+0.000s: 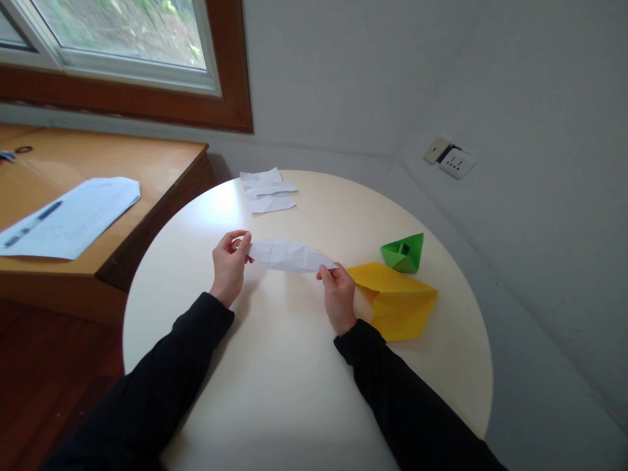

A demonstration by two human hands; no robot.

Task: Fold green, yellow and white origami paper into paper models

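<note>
A long white piece of creased paper [287,255] stretches between my two hands above the round table. My left hand [229,265] pinches its left end between thumb and fingers. At the other end, my right hand [338,294] grips the pointed right tip. Just right of my right hand lies a folded yellow paper [405,307], partly hidden by that hand and sleeve. Behind it stands a green folded paper boat [405,254]. More creased white paper [269,190] rests at the table's far edge.
The round cream table [275,366] fills the middle. To the left, a wooden desk [161,163] carries white sheets [93,209] with a dark pen [34,224] on top, and scissors [17,152] at its edge. A wall socket [457,162] is at the right.
</note>
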